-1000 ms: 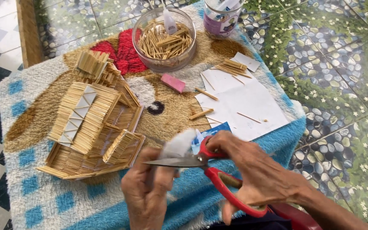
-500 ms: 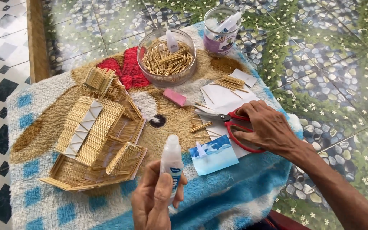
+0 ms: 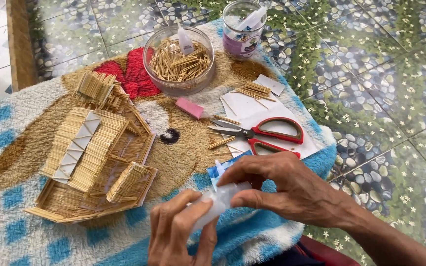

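Both hands grip a small white glue bottle (image 3: pixel 216 203): left hand (image 3: pixel 181 231) below, right hand (image 3: pixel 292 189) at its tip, near red-handled scissors (image 3: pixel 265 135).

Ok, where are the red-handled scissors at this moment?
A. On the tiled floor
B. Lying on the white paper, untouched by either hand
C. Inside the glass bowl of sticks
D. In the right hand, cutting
B: the red-handled scissors lie on the white paper beyond the hands, while the left hand and right hand both hold the small plastic bottle.
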